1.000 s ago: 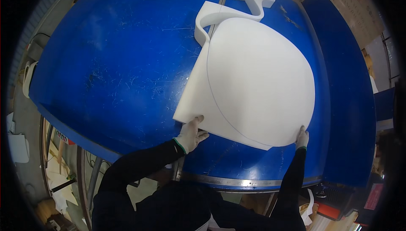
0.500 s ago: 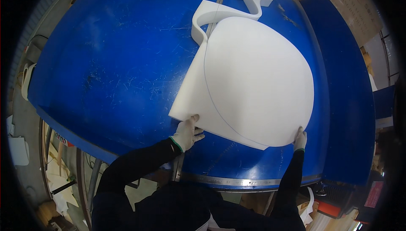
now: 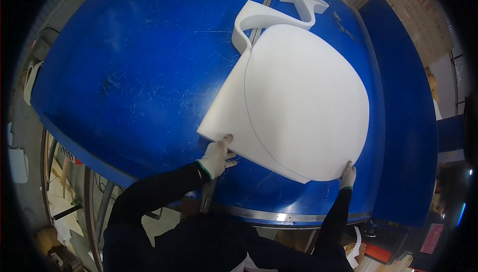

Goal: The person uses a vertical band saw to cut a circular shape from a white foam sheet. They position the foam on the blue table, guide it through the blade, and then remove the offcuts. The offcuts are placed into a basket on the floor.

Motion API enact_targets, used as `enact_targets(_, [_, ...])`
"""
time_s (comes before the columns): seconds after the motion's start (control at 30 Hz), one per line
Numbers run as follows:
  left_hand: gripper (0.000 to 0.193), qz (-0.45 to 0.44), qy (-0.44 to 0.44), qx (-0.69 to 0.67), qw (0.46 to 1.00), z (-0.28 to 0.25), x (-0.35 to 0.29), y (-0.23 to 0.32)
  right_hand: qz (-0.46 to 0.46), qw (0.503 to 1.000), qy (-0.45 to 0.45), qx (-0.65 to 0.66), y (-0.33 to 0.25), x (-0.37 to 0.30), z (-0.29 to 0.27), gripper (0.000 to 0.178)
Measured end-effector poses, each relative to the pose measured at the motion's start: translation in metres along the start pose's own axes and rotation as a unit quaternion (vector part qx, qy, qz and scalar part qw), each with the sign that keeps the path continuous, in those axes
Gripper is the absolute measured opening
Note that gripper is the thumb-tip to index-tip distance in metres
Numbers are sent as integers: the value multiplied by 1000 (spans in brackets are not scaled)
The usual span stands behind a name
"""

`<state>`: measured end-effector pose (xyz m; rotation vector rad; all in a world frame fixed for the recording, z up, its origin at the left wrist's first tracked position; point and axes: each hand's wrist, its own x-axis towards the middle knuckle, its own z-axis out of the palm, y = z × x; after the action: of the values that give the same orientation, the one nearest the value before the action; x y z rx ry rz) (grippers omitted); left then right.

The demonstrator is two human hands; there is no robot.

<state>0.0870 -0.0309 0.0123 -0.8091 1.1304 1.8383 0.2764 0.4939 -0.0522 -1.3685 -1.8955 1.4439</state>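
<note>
Panel point(image 3: 308, 102), white, edge-held in left hand point(image 3: 215, 157) and right hand point(image 3: 348, 176), thumbs on top; possible creasing from uneven pull, possible snag against curved offcut point(image 3: 269, 18) at far edge.

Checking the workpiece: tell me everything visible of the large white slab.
The large white slab looks like smooth foam. Its far and right sides curve; its left and near edges run fairly straight to a corner. A thin blue line arcs down its left part. Its broad face is up, over the blue table, beside a curved white piece; whether they touch is unclear. The left hand's grip has its thumb on the slab near that corner; the right hand's grip is at the near-right edge.
</note>
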Motion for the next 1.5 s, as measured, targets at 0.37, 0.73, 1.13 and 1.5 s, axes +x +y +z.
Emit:
enact_targets(0.37, [54,29,-12,15,999,-3,3,6,-7,1000,18,13,-13,-23,14,31])
enact_targets(0.73, [55,31,-11,20,999,-3,5,15,6,1000,10,21,-6,-22,12,31])
enact_targets(1.13, [56,33,4,34,999,-4,12,28,-2,999,5,53,-7,-32,19,31])
enact_targets(1.5, [51,34,17,54,998,-7,28,38,12,1000,-3,27,-1,-33,17,34])
